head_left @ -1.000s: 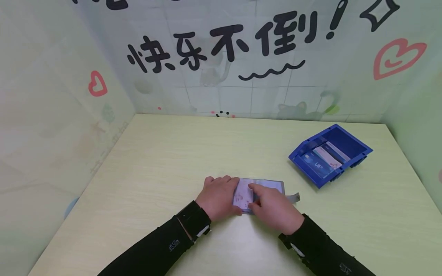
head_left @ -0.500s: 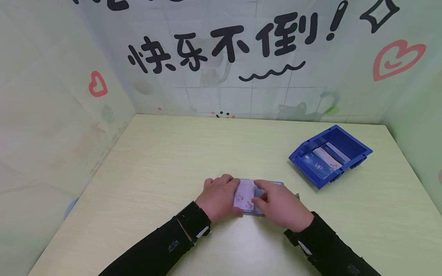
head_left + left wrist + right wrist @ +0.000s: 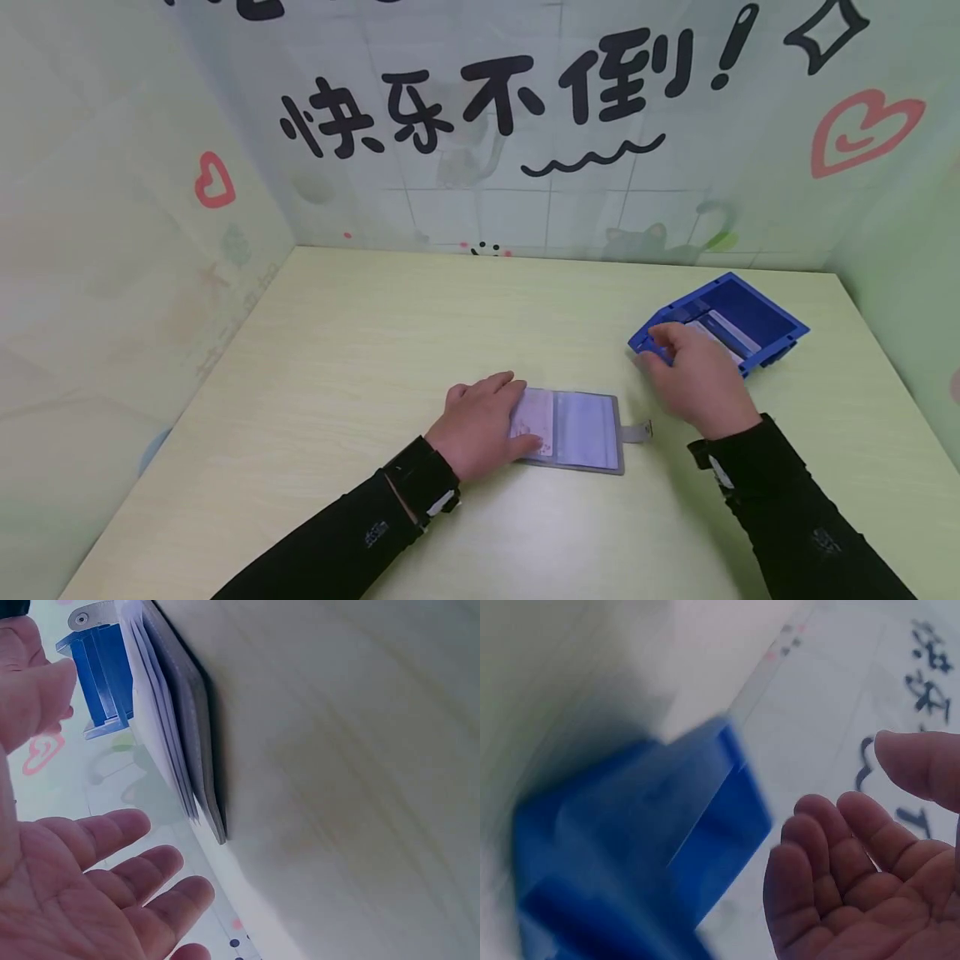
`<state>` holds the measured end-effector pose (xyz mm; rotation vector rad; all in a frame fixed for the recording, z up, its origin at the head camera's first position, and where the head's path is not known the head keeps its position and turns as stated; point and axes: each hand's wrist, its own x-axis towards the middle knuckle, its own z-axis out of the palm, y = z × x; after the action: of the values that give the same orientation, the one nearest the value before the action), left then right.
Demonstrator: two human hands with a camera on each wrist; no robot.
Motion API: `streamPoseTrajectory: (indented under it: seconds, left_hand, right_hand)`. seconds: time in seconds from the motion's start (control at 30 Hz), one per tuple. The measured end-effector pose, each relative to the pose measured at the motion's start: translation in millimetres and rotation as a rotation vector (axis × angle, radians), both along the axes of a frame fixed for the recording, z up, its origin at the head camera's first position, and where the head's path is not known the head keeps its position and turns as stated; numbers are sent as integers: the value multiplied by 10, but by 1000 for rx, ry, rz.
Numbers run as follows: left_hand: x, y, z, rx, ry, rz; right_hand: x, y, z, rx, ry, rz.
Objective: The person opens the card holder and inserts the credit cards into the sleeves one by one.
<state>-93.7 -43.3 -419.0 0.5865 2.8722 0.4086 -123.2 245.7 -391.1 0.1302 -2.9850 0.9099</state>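
Observation:
A grey card holder (image 3: 588, 429) lies spread on the table, its clear sleeves facing up. A pinkish card (image 3: 534, 421) sits in its left-hand sleeve. My left hand (image 3: 480, 429) rests on the holder's left edge, thumb over the card's lower part. The left wrist view shows the holder's stacked sleeves edge-on beside that hand's spread fingers (image 3: 169, 866). My right hand (image 3: 697, 379) hovers over the near left part of a blue bin (image 3: 772, 310), thumb and fingers apart, nothing between them. In the bin, several cards (image 3: 729, 333) are partly hidden by this hand.
The holder's snap strap (image 3: 637, 432) sticks out to the right on the pale wooden table (image 3: 420, 325). A printed backdrop (image 3: 480, 200) rises behind the table, with side panels at left and right. The bin is blurred in the right wrist view.
My right hand has left the card holder and moved right and away to the blue bin, uncovering the right sleeve and strap. My left hand stays on the holder.

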Motion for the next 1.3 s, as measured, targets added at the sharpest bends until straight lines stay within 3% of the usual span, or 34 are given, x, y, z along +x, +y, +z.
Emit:
streamPoseTrajectory:
  seconds: [0.3, 0.5, 0.7, 0.9, 1.1, 1.3]
  left_hand:
    - [2, -2, -33, 0, -11, -3]
    - [11, -28, -41, -5, -9, 3]
    - [-5, -50, -71, 8, -15, 9]
    - [-44, -55, -77, 15, -38, 5]
    - [-86, -63, -80, -9, -38, -3]
    - [-95, -64, -87, -22, -61, -16]
  right_hand:
    - [-211, 446, -71, 104, 2, -48]
    - [-319, 529, -120, 199, 1, -33]
    - [-376, 550, -129, 228, -38, -27]
    - [-353, 536, -152, 237, 19, -35]
    - [-261, 371, -126, 166, 108, -20]
    - [-165, 223, -118, 135, 100, 14]
